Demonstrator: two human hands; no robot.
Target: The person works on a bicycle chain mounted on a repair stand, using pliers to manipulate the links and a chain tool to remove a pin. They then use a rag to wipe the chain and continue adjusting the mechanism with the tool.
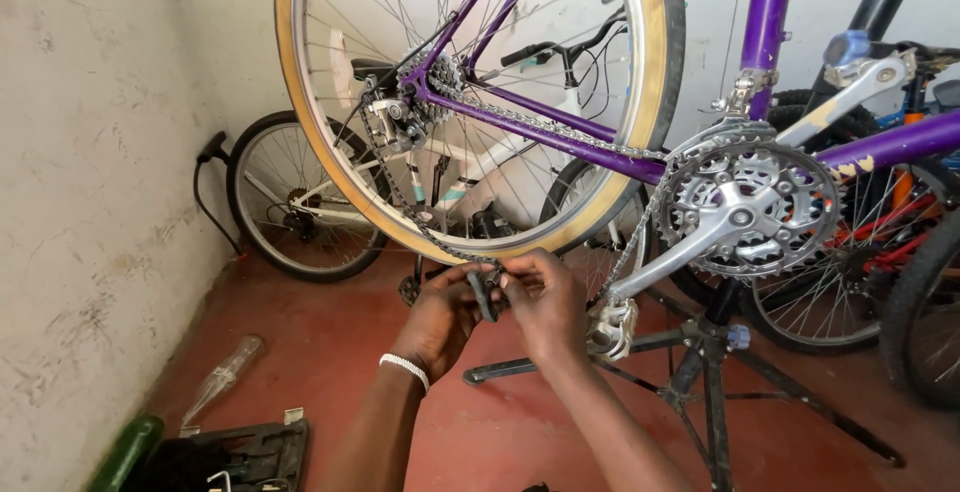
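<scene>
A bicycle chain (440, 242) hung slack below the rear wheel (470, 102) of a purple bicycle (760, 12) as a person worked on its lowest stretch with both hands. The left hand (440, 317), a pale beaded bracelet (404, 368) at the wrist, was closed in a pinch on the chain just below the wheel's rim; the right hand (545, 302) was closed beside it, fingertips meeting the left's over the same links. A small dark tool (483, 297) appeared to stand between the two grips, though which hand bore it could not be told.

The chain looked heavy for its size, limp along its length yet stiff sideways, and likely greasy and slippery; a firm pinch on the side plates, close either side of the link being worked, would seem the surest hold.

Right of the wheel, the chain ran up to the toothed chainrings (750, 210), whose silver crank (680, 252) pointed down to a pedal (610, 327) touching the right hand's knuckles. A black folding stand (705, 372) stood on the red floor (330, 352) below the chainrings. Behind the wheel, a white bicycle (300, 202) leaned by the wall (90, 202). Lower left of the wheel lay a clear bottle (222, 377), a green bottle (125, 452) and a black tool case (250, 452).
</scene>
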